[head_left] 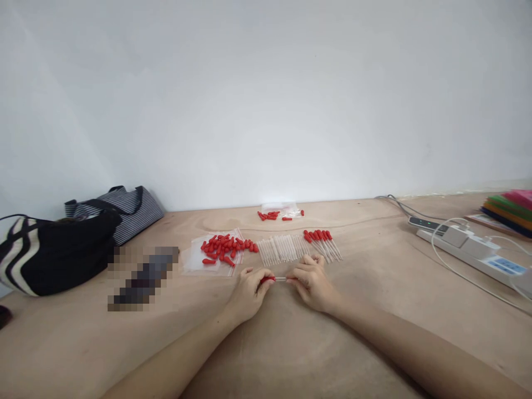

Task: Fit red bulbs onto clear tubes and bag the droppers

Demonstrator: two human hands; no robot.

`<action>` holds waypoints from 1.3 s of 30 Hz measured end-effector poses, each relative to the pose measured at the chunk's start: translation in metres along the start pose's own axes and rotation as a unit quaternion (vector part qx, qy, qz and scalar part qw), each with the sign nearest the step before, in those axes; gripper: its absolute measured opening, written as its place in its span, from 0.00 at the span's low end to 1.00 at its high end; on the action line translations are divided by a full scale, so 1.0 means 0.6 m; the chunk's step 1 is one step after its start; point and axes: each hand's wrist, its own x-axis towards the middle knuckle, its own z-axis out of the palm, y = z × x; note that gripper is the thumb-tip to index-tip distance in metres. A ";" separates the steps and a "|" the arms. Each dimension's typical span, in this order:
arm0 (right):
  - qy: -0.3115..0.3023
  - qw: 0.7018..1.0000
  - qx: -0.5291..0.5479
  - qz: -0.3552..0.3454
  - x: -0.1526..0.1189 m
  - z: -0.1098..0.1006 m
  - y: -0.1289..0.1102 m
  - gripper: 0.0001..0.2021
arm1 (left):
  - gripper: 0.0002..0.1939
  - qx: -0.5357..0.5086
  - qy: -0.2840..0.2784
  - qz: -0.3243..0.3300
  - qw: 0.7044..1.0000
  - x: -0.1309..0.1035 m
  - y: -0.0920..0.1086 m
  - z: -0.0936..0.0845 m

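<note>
Nearest: both forearms reach in low over the wooden desk (257, 360). Left hand (248, 292): fingers closed in a pinch around a red bulb (268, 279). Right hand (313, 287): fingers likewise pinched, on the far end of a thin clear tube (281, 279). Tube level, bridging the short gap between the hands, at the desk's middle; whether its tip sits inside the bulb, cannot tell.

Off to the left, a dark object (145, 277), pixelated. Just beyond the hands: row of pale thin tubes (282, 248), side by side. At its right end, several red-topped tubes (322, 244), slanted. At its left, a heap of loose red bulbs (220, 246) on clear plastic bags (191, 260).

Right side: white power strip (477, 257) with cables. Left side: black bag (75, 252), white-striped; behind it a striped bag (139, 216). Farther, a smaller red-bulb cluster (268, 215) near the wall (291, 100).
</note>
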 end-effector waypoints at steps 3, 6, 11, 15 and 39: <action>0.001 0.999 -0.024 -0.030 0.000 0.000 0.001 0.09 | 0.07 0.001 -0.006 0.003 1.000 0.000 0.003 -0.002; 0.006 0.999 -0.021 -0.037 0.001 0.000 0.000 0.09 | 0.07 0.002 -0.007 0.010 1.000 0.000 0.004 -0.002; 0.010 1.000 0.018 -0.021 0.001 -0.001 -0.003 0.09 | 0.07 0.011 -0.003 0.019 1.000 -0.001 0.002 0.003; -0.007 0.999 0.020 -0.025 0.002 -0.003 -0.004 0.09 | 0.08 0.024 -0.006 0.050 0.998 -0.005 0.000 0.006; -0.136 0.987 0.071 0.057 0.014 -0.001 -0.010 0.14 | 0.05 0.043 0.014 0.101 0.994 -0.002 0.000 0.006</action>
